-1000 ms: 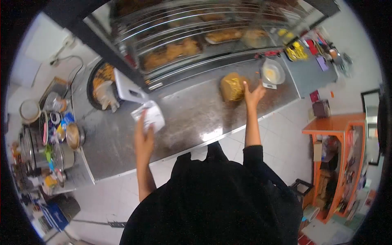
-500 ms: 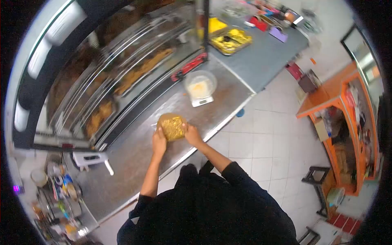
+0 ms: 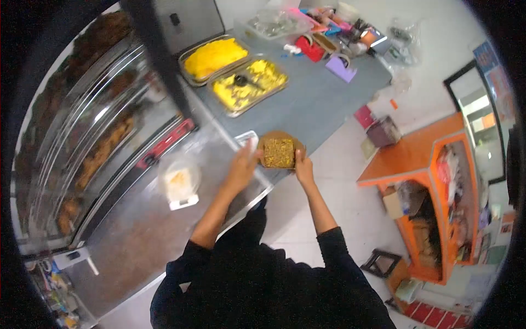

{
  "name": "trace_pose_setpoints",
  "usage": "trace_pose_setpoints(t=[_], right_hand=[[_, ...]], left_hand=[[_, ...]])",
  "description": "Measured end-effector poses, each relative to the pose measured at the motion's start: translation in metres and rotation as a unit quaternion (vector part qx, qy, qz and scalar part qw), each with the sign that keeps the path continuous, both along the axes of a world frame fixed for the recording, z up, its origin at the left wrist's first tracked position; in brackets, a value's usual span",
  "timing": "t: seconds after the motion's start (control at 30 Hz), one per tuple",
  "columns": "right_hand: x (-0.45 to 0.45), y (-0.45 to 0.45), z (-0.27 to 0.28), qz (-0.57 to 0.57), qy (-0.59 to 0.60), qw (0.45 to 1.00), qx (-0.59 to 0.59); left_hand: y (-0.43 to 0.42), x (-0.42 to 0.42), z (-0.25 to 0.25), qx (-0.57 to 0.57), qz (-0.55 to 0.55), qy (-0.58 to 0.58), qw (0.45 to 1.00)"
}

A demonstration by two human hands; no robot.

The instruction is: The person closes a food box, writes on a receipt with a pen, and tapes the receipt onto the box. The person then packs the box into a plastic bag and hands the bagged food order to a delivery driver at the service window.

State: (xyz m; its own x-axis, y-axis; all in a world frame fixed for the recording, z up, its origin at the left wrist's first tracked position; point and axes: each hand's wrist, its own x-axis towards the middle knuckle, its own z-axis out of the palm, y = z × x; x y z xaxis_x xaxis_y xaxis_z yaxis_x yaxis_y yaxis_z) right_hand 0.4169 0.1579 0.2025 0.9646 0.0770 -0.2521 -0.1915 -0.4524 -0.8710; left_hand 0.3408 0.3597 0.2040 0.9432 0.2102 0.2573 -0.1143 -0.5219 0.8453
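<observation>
A flat, brown-edged square piece with a yellow-brown, crumbly-looking surface [image 3: 279, 152] is held up over the corner of the counter; I cannot make out exactly what it is. My right hand [image 3: 304, 167] is closed on its right edge, thumb on top. At its left edge is my left hand [image 3: 240, 171], smeared by motion, so whether it touches or grips the piece is unclear. Just behind the left hand, a small white-edged item [image 3: 246, 138] lies on the counter. Farther back stands a tray of yellow food [image 3: 249, 88] with a dark spoon in it.
A second tray heaped with yellow food [image 3: 216, 57] stands behind. On the metal counter [image 3: 126, 241] sits a white scale [image 3: 183, 203] with a clear bowl. A glass display case [image 3: 104, 115] borders the left. An orange cabinet [image 3: 402, 153] is on the right.
My view and body have turned right, from the metal counter towards the grey table with the trays. The square piece moved along with my hands; the left hand has become blurred at its edge.
</observation>
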Motion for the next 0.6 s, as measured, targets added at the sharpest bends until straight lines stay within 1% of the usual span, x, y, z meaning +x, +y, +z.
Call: trace_pose_setpoints(t=[0.07,0.1,0.13,0.17,0.2,0.23,0.3,0.37,0.43,0.47,0.5,0.53,0.57,0.6], right_hand=[[0.06,-0.023,-0.025,0.024,-0.099,0.993,-0.06],[0.093,-0.032,-0.03,0.053,-0.036,0.995,-0.074],[0.122,-0.037,-0.031,0.087,-0.034,0.992,-0.086],[0.148,-0.037,-0.033,0.123,-0.029,0.988,-0.094],[0.167,-0.036,-0.035,0.159,-0.022,0.982,-0.1],[0.181,-0.037,-0.03,0.192,0.017,0.981,-0.026],[0.222,-0.04,-0.009,0.257,0.093,0.955,0.118],[0.3,-0.051,-0.013,0.309,0.162,0.934,0.084],[0.37,-0.039,-0.01,0.288,0.043,0.956,0.01],[0.411,-0.026,-0.018,0.337,-0.113,0.933,-0.054],[0.449,-0.009,-0.029,0.372,-0.269,0.882,-0.107],[0.484,0.011,-0.047,0.355,-0.396,0.836,-0.132],[0.517,0.03,-0.063,0.331,-0.519,0.774,-0.151],[0.544,0.051,-0.066,0.337,-0.549,0.742,-0.188]], left_hand=[[0.001,0.041,0.038,0.02,0.093,-0.065,0.993],[-0.006,0.059,0.065,-0.106,0.073,-0.073,0.989],[-0.012,0.074,0.098,-0.226,0.054,-0.079,0.97],[-0.017,0.088,0.122,-0.34,0.036,-0.083,0.936],[-0.023,0.103,0.138,-0.358,0.02,-0.079,0.93],[-0.029,0.118,0.151,-0.377,0.007,-0.074,0.923],[-0.042,0.143,0.171,-0.402,-0.011,-0.072,0.913],[-0.051,0.171,0.184,-0.407,-0.023,-0.079,0.909],[-0.06,0.198,0.185,-0.366,-0.002,-0.08,0.927],[-0.066,0.21,0.185,-0.345,0.01,-0.079,0.935],[-0.074,0.223,0.187,-0.335,0.021,-0.073,0.939],[-0.082,0.233,0.189,-0.348,0.041,-0.047,0.935],[-0.092,0.245,0.192,-0.363,0.062,-0.025,0.929],[-0.1,0.259,0.189,-0.353,0.078,-0.041,0.931]])
